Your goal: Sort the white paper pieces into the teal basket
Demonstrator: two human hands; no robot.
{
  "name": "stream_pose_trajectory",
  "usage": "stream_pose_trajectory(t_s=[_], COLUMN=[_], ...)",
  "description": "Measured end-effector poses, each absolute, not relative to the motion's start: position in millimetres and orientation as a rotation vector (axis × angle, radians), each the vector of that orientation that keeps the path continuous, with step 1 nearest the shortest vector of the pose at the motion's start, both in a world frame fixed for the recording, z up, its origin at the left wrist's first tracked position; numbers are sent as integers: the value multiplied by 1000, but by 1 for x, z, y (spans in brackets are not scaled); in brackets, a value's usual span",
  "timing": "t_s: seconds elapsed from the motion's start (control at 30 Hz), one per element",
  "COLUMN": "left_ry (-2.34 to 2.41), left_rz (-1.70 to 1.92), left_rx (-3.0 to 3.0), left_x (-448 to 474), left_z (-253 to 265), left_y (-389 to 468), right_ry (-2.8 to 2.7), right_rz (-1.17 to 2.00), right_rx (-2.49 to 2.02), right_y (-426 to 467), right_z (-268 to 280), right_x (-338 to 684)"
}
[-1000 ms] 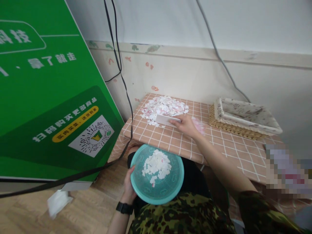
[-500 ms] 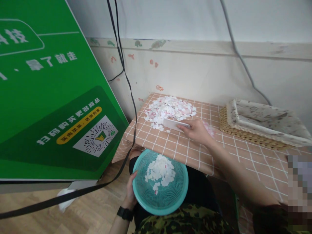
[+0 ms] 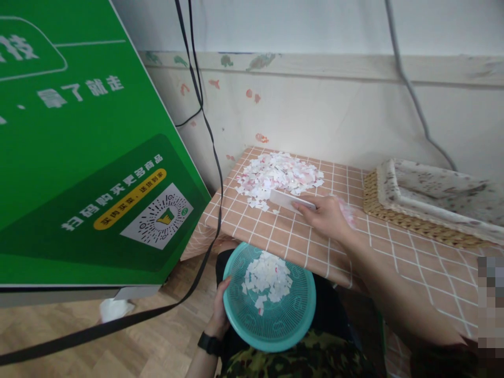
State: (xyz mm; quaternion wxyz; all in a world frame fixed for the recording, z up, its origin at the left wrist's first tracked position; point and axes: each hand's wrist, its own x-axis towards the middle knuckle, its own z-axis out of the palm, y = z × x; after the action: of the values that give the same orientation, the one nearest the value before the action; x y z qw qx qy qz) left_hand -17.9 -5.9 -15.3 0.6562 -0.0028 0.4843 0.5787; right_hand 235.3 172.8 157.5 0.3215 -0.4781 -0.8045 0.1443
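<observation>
My right hand (image 3: 321,214) grips a flat white rectangular piece (image 3: 289,200), its edge at the near side of a heap of white and pinkish paper scraps (image 3: 281,170) on the table. Beneath and beside that hand, a small pinkish bunch (image 3: 346,212) is partly hidden. My left hand (image 3: 221,304) is closed on the left rim of a round teal plastic basket (image 3: 271,331), held over my lap just below the table's front edge. White paper scraps (image 3: 268,275) lie inside this basket.
A wicker basket with a patterned cloth lining (image 3: 429,197) stands on the checked tablecloth (image 3: 307,241) at right. Black cables (image 3: 214,157) hang in front of a large green panel (image 3: 98,157) on the left. Behind the table is a wall (image 3: 334,115).
The whole view has shifted slightly, so things appear a little further right. Both hands keep their holds, and the scraps look much the same.
</observation>
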Motion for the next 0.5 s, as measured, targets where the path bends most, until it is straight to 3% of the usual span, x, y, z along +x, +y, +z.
stream_pose_trajectory(t_s=[0.5], left_ry=[1045], left_rz=[1281], left_rx=[54], left_x=[-14], left_z=[-17], left_y=[-6], right_ry=[-2093], right_rz=[619], right_rx=[-1167], right_y=[173], right_z=[155], right_x=[228])
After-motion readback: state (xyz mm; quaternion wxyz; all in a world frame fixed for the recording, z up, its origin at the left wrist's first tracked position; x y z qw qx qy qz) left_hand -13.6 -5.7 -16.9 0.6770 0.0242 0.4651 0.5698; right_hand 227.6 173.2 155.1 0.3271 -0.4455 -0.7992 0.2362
